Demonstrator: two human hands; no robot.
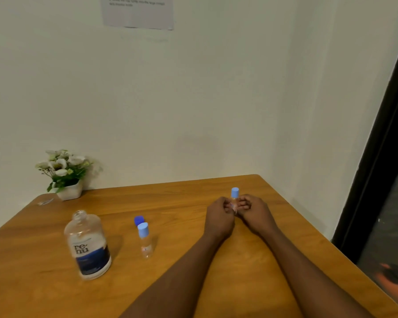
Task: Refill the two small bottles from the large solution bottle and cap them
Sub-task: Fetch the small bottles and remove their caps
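Note:
The large clear solution bottle [87, 245] with a dark blue label stands uncapped at the left of the wooden table [193, 260]. Its dark blue cap [139, 220] lies to its right. Just in front of that cap stands one small clear bottle [145, 241] with a light blue cap on. At the far right, a second small bottle [234, 198], also wearing a light blue cap, stands upright between my hands. My left hand [218, 216] and my right hand [254, 213] both hold its body with curled fingers, which hide most of it.
A white pot of white flowers [66, 174] sits at the back left corner against the wall. A small clear scrap [45, 201] lies beside it. The table's right edge runs close to a dark door frame [381, 157].

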